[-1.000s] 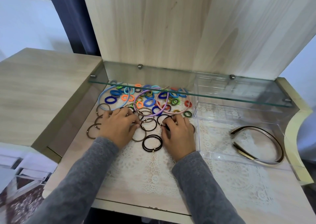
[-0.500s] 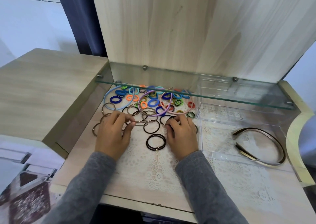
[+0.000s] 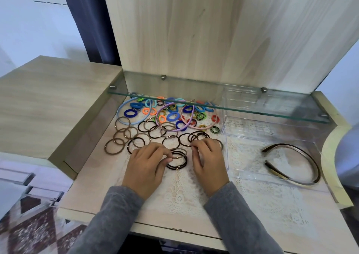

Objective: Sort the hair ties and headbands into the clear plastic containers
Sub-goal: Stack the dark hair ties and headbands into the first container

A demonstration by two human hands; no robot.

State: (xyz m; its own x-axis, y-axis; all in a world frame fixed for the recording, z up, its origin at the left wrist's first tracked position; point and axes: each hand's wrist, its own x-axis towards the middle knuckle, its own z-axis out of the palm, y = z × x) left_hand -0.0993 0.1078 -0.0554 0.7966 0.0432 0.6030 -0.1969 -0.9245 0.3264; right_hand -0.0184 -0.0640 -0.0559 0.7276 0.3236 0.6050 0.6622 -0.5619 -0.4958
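Your left hand (image 3: 147, 166) and right hand (image 3: 208, 162) lie close together, knuckles up, on the lace mat (image 3: 180, 193) near the middle of the counter (image 3: 91, 187). They do not touch each other.

Between them sits a stack of dark ties (image 3: 177, 161) with small gold beads. Your left hand has its fingers curled, with thumb and forefinger pinching the left edge of that stack. Your right hand's fingers are curled too, and their tips pinch the near edge of the overlapping dark ties (image 3: 198, 136) just beyond the stack.

Further left, loose brown ties (image 3: 116, 147) spread over the counter, some overlapping. At the far side, partly under the glass shelf (image 3: 272, 110), lies a heap of small coloured ties (image 3: 172, 116). Three thin headbands are mixed in with it:
- a light blue headband (image 3: 118, 112) on the left
- a lilac headband (image 3: 175, 130) in the middle
- a pink headband (image 3: 204, 127) on the right

To the right of your hands stands the near clear container (image 3: 227, 152), with a brown headband (image 3: 308, 154) lying flat inside it. The far clear container (image 3: 223, 115) stands just behind it, under the shelf. I cannot tell what it holds.
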